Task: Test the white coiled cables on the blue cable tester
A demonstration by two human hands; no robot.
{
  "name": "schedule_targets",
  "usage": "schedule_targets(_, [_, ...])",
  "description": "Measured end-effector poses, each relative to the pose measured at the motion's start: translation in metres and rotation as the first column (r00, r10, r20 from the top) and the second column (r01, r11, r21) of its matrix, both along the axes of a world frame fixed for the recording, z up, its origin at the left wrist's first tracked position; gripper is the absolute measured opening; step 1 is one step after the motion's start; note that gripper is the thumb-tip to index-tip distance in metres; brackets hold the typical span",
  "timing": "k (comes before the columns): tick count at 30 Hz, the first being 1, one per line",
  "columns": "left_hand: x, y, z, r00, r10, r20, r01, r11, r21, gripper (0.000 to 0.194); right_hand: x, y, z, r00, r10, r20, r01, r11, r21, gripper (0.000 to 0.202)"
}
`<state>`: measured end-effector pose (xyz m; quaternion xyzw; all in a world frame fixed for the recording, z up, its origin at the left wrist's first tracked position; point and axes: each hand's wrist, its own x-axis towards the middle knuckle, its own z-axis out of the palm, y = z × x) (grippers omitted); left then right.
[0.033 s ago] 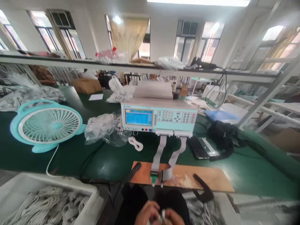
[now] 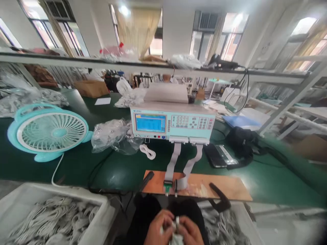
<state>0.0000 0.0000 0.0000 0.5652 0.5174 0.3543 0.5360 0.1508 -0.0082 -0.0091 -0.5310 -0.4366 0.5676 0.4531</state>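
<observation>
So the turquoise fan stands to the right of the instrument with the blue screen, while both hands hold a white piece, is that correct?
Not quite: the head view shows the turquoise fan to the left of the instrument. The left hand and right hand do hold a white piece.

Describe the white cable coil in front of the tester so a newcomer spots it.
On the green table stands a tester with a blue screen. In front of it lies the white coil, looped and unbagged, between a clear plastic bag and flat gray ribbon cables.
</observation>
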Motion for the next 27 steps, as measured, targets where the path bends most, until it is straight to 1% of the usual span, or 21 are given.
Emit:
schedule_targets(2, [0.005,0.002,-0.001,0.986,0.139,0.095,-0.133,0.989,-0.07,0.024,-0.005,-0.007,0.003,0.997,-0.074,-0.016,0.074,0.997,0.016,0.036])
schedule_targets(4, [0.01,0.006,-0.002,0.947,0.269,0.176,-0.233,0.952,-0.2,0.025,-0.009,-0.003,0.006,0.989,-0.146,-0.03,0.147,0.989,0.034,0.035])
schedule_targets(6, [0.013,0.01,-0.001,0.905,0.353,0.239,-0.272,0.91,-0.312,0.027,-0.011,0.006,0.008,0.984,-0.175,-0.039,0.177,0.983,0.04,0.035])
schedule_targets(7, [0.013,0.012,0.0,0.883,0.383,0.271,-0.283,0.896,-0.342,0.027,-0.012,0.011,0.009,0.983,-0.177,-0.042,0.179,0.983,0.042,0.034])
schedule_targets(9, [0.013,0.016,0.003,0.851,0.413,0.323,-0.289,0.883,-0.37,0.027,-0.013,0.018,0.01,0.984,-0.176,-0.042,0.178,0.983,0.042,0.033])
schedule_targets(11, [0.013,0.018,0.007,0.835,0.427,0.347,-0.281,0.873,-0.399,0.027,-0.015,0.021,0.011,0.984,-0.175,-0.043,0.176,0.984,0.03,0.032])
schedule_targets(14, [0.012,0.02,0.014,0.851,0.422,0.314,-0.249,0.849,-0.466,0.03,-0.015,0.024,0.012,0.982,-0.183,-0.052,0.183,0.983,0.007,0.032])
schedule_targets(17, [0.012,0.021,0.015,0.875,0.382,0.299,-0.209,0.853,-0.478,0.029,-0.014,0.025,0.014,0.98,-0.189,-0.054,0.19,0.982,0.018,0.032])
schedule_targets(21, [0.009,0.024,0.012,0.902,0.313,0.297,-0.171,0.892,-0.419,0.032,-0.013,0.026,0.015,0.983,-0.184,-0.021,0.185,0.981,0.058,0.031])
schedule_targets(23, [0.006,0.026,0.012,0.922,0.261,0.287,-0.142,0.915,-0.377,0.034,-0.014,0.026,0.015,0.982,-0.185,-0.047,0.187,0.981,0.044,0.032])
schedule_targets(27, [0.0,0.03,0.018,0.968,0.091,0.234,-0.025,0.963,-0.269,0.036,-0.018,0.028,0.017,0.956,-0.202,-0.214,0.182,0.977,-0.108,0.035])
